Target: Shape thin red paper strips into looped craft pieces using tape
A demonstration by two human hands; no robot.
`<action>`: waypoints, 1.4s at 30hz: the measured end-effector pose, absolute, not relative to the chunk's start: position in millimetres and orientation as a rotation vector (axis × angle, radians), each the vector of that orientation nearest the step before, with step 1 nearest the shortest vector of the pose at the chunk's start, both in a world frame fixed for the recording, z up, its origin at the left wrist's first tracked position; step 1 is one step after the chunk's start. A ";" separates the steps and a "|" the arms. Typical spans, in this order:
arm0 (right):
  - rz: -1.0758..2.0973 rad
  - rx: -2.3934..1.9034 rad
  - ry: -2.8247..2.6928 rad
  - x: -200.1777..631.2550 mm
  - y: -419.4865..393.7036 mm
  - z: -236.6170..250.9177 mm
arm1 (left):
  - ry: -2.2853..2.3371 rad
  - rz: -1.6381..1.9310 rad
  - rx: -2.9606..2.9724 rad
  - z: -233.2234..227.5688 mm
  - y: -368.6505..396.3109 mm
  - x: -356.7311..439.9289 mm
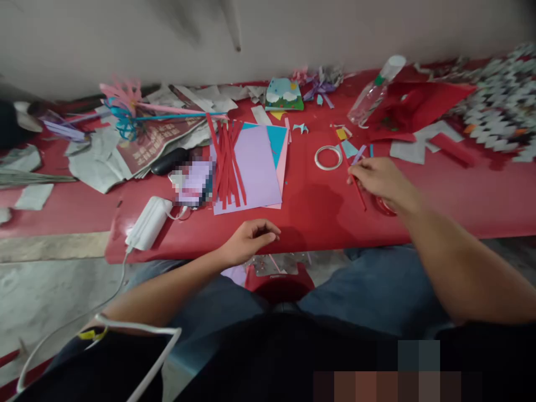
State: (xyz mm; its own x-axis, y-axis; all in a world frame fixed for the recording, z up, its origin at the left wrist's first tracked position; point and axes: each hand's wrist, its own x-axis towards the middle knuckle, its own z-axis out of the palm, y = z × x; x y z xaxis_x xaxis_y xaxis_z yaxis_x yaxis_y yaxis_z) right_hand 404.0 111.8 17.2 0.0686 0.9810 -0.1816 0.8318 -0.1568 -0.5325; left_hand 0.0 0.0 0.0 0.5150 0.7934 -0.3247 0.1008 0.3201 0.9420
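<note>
My right hand (377, 177) pinches a thin red paper stick (359, 195), which slants over the red table (307, 218). Under that wrist a second roll of tape (386, 206) is partly hidden. A pale roll of tape (328, 158) lies left of the stick. My left hand (253, 240) rests near the table's front edge, its fingers loosely curved with a gap to the thumb and nothing visible in them. Beyond it, a bundle of red paper strips (227, 167) lies across purple paper (257, 167), with blue and pink sheets underneath.
A clear bottle (371, 100) leans at the back right near red paper (419, 109) and a woven paper piece (502, 100). Leftward are newspaper (154, 142), a pink and blue paper flower (125, 114), a black object (170, 161) and a white power bank (148, 223) with a cable.
</note>
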 end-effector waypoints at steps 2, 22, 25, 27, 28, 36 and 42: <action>0.867 -1.951 -1.713 381.6 98.1 24.0 | 0.963 0.611 1.160 -3.9 3.9 1.0; 1.420 -1.137 -1.665 257.8 -24.3 57.2 | 0.808 1.148 1.090 31.6 -15.2 49.1; 1.446 -1.117 -1.665 254.1 -29.1 59.7 | 0.792 1.145 1.114 33.7 -18.8 45.4; 1.458 -1.110 -1.664 252.4 -31.6 59.1 | 0.790 1.147 1.131 33.0 -20.1 43.4; 1.464 -1.106 -1.661 251.7 -32.8 58.3 | 0.789 1.150 1.139 32.3 -20.7 42.7; 1.540 -1.040 -1.591 245.7 -40.6 51.1 | 0.634 1.171 1.193 31.9 -23.7 43.6; 1.714 -0.885 -1.492 243.5 -41.7 48.6 | 0.543 1.186 1.228 34.5 -20.3 43.6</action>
State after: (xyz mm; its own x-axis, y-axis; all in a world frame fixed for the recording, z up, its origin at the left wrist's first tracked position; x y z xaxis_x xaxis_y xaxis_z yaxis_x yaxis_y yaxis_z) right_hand 243.5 -41.7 48.6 -0.5307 0.8458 -0.0540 -0.0630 -0.1030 -0.9927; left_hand 43.6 -20.3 34.5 0.3544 0.8989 0.2576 -0.3927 -0.1069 0.9134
